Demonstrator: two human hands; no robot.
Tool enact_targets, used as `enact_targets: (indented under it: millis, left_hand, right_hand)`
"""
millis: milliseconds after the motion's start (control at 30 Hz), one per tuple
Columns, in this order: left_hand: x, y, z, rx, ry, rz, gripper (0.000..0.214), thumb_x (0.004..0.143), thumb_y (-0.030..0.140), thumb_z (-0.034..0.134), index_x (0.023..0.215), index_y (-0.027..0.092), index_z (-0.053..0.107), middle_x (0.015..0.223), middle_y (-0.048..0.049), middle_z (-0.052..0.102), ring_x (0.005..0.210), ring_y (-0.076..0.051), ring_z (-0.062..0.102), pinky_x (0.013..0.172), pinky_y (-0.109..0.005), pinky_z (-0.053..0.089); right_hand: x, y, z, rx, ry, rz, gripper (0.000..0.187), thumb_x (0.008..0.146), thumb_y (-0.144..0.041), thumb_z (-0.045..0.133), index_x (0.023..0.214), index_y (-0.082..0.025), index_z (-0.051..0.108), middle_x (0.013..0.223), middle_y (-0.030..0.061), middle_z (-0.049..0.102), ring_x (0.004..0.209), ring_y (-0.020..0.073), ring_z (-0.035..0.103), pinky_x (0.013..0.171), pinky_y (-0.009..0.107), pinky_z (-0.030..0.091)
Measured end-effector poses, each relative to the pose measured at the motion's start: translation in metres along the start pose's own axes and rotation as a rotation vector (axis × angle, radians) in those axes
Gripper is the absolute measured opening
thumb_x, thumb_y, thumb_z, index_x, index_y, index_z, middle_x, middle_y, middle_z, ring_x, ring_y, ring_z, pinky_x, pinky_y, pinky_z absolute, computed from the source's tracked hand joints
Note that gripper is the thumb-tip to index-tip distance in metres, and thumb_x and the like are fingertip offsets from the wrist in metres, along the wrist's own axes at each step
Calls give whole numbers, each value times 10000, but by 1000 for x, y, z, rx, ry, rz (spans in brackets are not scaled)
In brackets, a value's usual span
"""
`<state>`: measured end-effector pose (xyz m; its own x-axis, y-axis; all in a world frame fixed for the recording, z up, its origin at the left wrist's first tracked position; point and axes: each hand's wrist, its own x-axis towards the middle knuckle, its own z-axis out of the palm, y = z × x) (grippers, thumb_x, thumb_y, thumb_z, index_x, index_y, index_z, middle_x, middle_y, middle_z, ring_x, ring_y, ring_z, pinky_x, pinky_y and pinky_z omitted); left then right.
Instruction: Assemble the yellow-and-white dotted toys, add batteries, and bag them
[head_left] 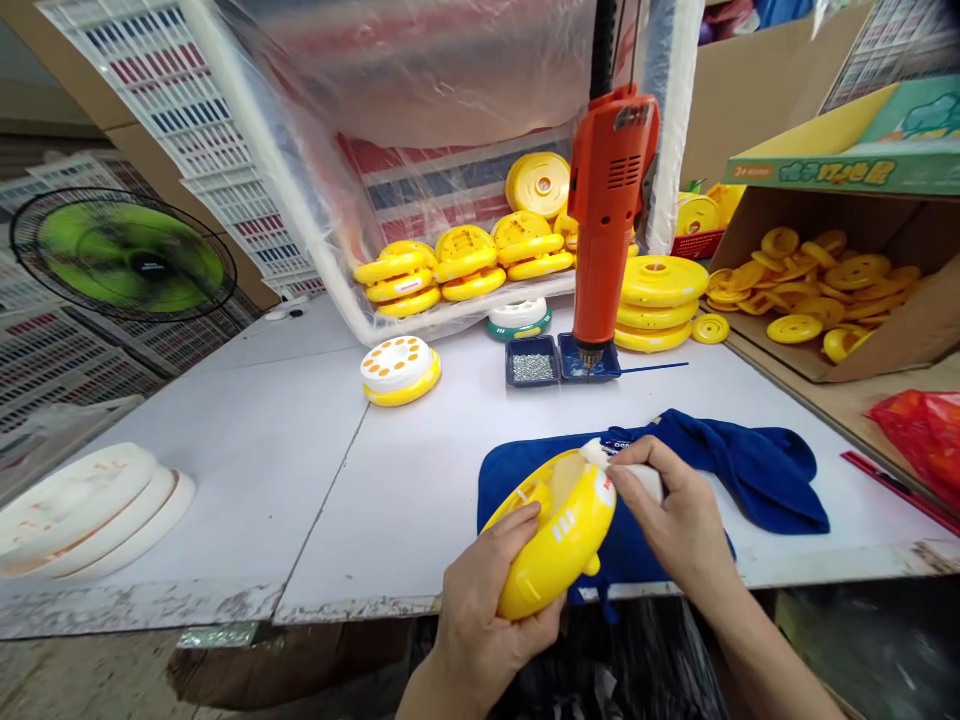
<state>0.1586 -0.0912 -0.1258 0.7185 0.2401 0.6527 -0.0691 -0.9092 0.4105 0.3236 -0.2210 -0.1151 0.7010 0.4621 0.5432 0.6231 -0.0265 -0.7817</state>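
Hands: through the head camera I see my left hand point(487, 600) clamped round the shell's lower side, thumb over its edge, and my right hand point(679, 515) pinching a white piece point(651, 482), partly hidden; I cannot tell what it is.
Yellow shell point(555, 550): held tilted above the tabletop's near edge, hollow side away from me, probably so the left hand steadies it while the white piece meets its upper rim.
Blue cloth point(780, 485): spread behind and under the shell, perhaps to guard it from scratches.
Screw tray point(532, 382): just beyond, small silver bits within easy reach.
Orange driver point(607, 220): hangs upright, tip over the adjoining tray, seemingly for a short grab.
Yellow discs point(660, 300): stacked right of the driver, presumably to save tabletop point(247, 420) space.
Carton point(900, 355): far right, holding loose yellow parts point(795, 328).
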Motion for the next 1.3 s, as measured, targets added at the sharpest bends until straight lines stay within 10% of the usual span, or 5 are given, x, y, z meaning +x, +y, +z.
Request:
enact_targets:
  millis: [500,933,1100,1300]
  left_hand:
    - [-1,11,14,47,57,115,444,817,185,674,1240,132,551,1125,-154,740,1040,-231,729,976,-307,579]
    - [-44,-20,-11,-68,32,153,411,867,213,684,1246,110,562,1172,-197,706,1122,-254,689,972,-349,584]
    - [-53,-25,-7,-140,91,7,490,796,139,730,1261,159,576,1244,-163,682,1136,-246,679,1006,-344,560]
    - [-57,-25,-10,-203,153,-104,544,738,82,767,1240,202,596,1227,-137,697,1094,-259,698,967,-345,579]
  right_hand:
    - [-24,-19,-12,-78,-197,-224,123,903,-179,627,978,-271,660,821,-4,651,711,171,611,605,299,455]
    - [-14,-9,13,152,-24,129,117,878,-202,630,772,-219,677,706,-17,629,623,134,603,559,216,464]
    - [-14,-20,20,273,-85,-23,118,853,-142,649,832,-243,707,772,-20,644,703,122,626,641,196,503]
    - [6,3,36,233,-48,194,135,873,-237,628,766,-195,699,610,-17,609,515,127,545,460,221,413]
